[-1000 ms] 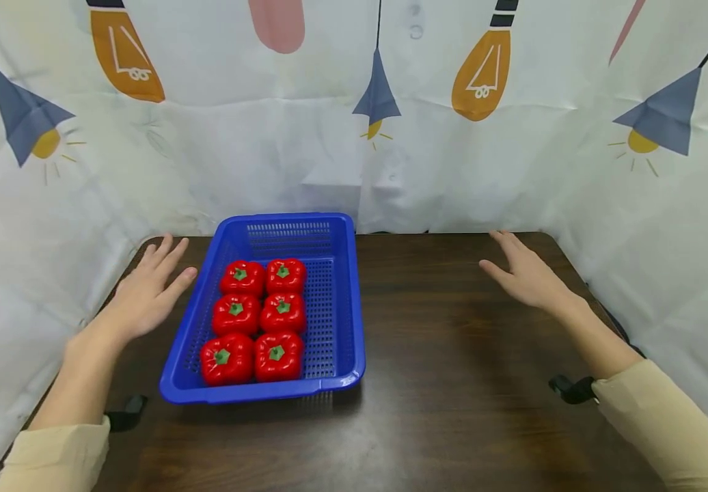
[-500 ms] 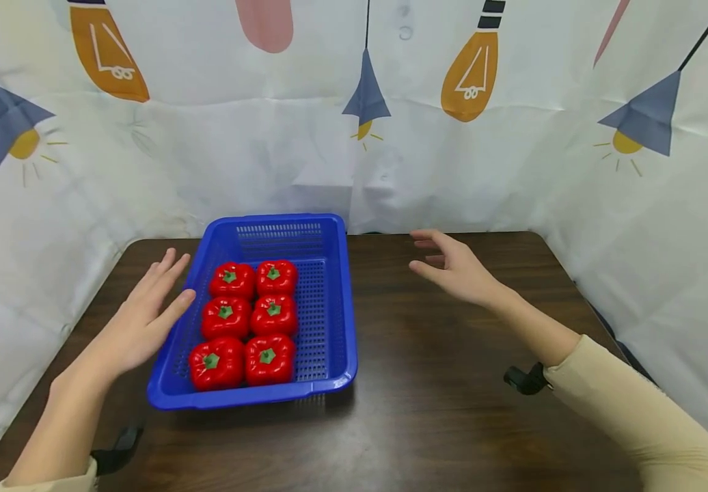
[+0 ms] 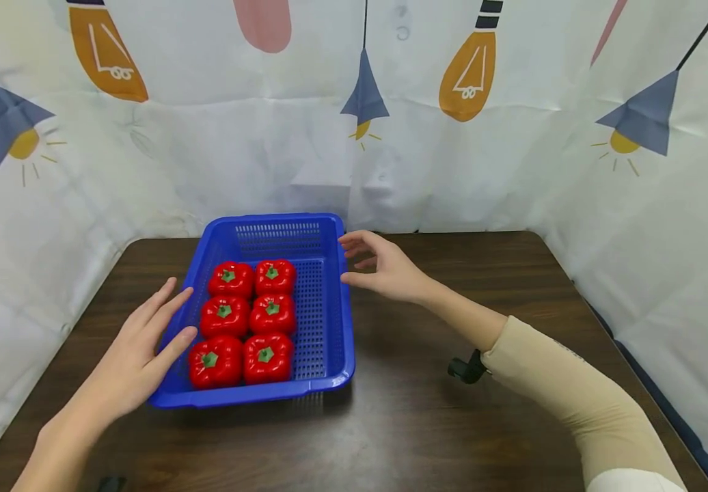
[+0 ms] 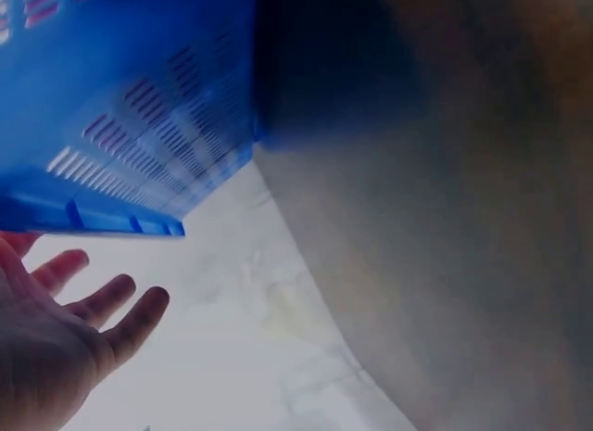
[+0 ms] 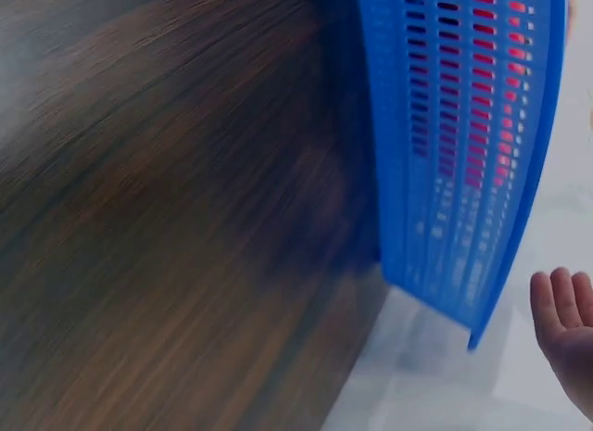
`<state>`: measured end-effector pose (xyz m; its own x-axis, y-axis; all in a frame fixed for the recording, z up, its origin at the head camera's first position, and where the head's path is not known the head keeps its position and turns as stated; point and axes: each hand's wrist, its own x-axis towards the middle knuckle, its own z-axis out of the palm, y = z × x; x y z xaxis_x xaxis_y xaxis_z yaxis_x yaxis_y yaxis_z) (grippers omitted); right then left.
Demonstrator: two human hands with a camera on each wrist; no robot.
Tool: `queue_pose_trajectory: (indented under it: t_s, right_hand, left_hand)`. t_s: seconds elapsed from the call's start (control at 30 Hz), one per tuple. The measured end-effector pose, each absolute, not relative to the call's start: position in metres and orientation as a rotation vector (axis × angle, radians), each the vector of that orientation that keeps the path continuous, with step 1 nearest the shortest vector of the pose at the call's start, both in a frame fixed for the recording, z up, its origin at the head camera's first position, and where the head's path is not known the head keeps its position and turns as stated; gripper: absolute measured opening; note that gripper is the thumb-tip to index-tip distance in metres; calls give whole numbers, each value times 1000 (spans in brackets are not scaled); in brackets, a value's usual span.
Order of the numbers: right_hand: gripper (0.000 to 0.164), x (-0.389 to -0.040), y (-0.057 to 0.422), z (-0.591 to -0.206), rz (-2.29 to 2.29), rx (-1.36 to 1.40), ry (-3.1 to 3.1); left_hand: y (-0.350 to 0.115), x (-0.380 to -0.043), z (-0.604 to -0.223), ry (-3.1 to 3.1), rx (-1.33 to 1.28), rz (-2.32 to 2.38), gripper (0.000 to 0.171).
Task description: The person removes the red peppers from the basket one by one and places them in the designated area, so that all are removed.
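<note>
A blue plastic basket (image 3: 323,369) with slotted walls stands left of centre on the table. Inside it, several red bell peppers (image 3: 225,316) with green stems sit in two columns towards its left side. My left hand (image 3: 135,355) is at the basket's left rim, fingers spread and fairly straight; whether it touches the rim I cannot tell. At the upper right rim is my right hand (image 3: 385,270), its fingers loosely bent and holding nothing. In the left wrist view the fingers of the left hand (image 4: 65,343) appear below the rim. The right hand (image 5: 570,334) shows at that view's right edge.
The dark wooden table (image 3: 428,410) extends to the right of the basket and in front of it. White sheeting (image 3: 255,157) printed with lamps and bulbs encloses the back and both sides. A black wrist mount (image 3: 467,369) sits at the right cuff.
My right hand has moved left across the table to the basket's right rim. The left hand has come nearer, lower along the left rim. The basket and peppers have stayed put.
</note>
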<state>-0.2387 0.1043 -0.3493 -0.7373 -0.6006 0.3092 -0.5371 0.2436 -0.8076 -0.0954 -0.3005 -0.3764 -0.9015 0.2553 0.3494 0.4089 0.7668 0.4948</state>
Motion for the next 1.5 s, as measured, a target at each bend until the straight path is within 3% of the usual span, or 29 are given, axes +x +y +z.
queue_pose_trajectory:
  t_s: [0.37, 0.83, 1.5]
  right_hand:
    - [63, -246, 42, -354, -1513, -1075, 2311]
    - [68, -254, 8, -362, -1383, -981, 2398]
    - [63, -260, -3, -372, -1234, -887, 2438]
  left_hand:
    - [-288, -58, -388, -2806, -387, -887, 73]
    - [-284, -55, -390, -2951, -311, -768, 100]
    - [-277, -55, -393, -3004, -270, -756, 101]
